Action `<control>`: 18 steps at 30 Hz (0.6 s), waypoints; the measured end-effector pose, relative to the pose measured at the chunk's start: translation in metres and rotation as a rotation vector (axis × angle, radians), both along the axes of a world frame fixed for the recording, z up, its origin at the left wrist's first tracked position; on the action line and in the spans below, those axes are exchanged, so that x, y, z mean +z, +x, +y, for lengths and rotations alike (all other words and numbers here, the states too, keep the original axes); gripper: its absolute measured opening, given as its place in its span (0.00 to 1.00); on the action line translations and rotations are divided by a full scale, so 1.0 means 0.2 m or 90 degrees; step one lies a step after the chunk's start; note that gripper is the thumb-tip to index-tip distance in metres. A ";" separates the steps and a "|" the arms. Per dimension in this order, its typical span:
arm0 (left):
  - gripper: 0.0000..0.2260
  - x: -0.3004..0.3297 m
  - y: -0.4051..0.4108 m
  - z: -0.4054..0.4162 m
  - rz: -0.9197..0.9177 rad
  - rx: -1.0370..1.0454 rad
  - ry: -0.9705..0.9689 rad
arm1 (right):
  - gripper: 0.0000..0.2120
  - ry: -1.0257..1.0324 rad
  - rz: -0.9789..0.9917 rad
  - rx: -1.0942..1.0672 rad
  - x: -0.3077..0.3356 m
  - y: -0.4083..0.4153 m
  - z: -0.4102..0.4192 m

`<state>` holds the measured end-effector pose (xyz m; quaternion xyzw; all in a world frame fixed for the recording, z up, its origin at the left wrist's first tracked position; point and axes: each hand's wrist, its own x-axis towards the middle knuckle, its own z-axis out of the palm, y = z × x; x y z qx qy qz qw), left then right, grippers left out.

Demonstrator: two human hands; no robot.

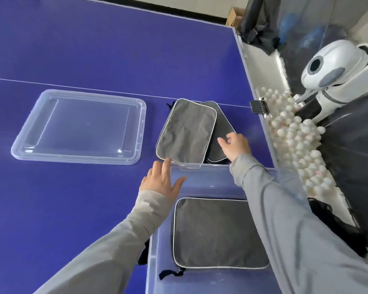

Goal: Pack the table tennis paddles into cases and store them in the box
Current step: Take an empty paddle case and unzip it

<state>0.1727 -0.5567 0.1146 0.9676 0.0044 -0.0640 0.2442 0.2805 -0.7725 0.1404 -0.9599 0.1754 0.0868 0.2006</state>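
1. Nearest to the camera stands the clear plastic box [157, 262] on the blue surface [72, 209]. Inside it one grey case [217, 232] with pale piping lies flat on the bottom, and its black zipper cord [168, 273] hangs out at the near corner.
2. Both forearms, in light grey sleeves, reach forward over the box.
3. The left hand [160, 181] is at the far left corner of the box. Its fingers are straight and spread, and it holds nothing; the fingertips lie at the far rim of the box, just at the near edge of the cases behind it.
4. The right hand [236, 146] is beyond the box, over the two remaining cases. Its fingers are loosely bent and it seems to touch the lower case, but I cannot tell if it already grips it, because the back of the hand hides the fingertips.
5. Just behind the box, two more grey cases lie on the surface: the upper case [185, 130] partly covers the lower case [221, 124], which shows at the right side.
6. To the left of them, well apart, the clear lid [79, 126] of the box lies flat on the surface.
7. At the right edge of the surface a trough holds many white balls [295, 134], and above them stands a white ball machine [336, 73].
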 end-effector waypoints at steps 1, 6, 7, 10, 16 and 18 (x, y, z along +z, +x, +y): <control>0.29 0.00 0.00 0.00 -0.001 0.004 0.007 | 0.17 -0.015 0.042 0.009 -0.04 0.07 0.01; 0.30 -0.02 0.01 -0.01 -0.003 0.012 0.024 | 0.31 0.002 0.178 -0.012 -0.25 0.34 0.04; 0.30 -0.02 0.01 -0.01 -0.006 0.013 0.025 | 0.33 0.027 0.194 -0.023 -0.29 0.38 0.05; 0.30 -0.03 0.00 -0.01 -0.018 0.020 0.016 | 0.36 0.072 0.185 -0.068 -0.39 0.45 0.08; 0.30 -0.03 0.00 -0.01 -0.030 0.029 0.019 | 0.30 0.181 0.034 -0.135 -0.42 0.50 0.15; 0.30 -0.03 -0.01 -0.01 -0.030 0.028 0.027 | 0.27 0.247 -0.025 -0.163 -0.38 0.52 0.16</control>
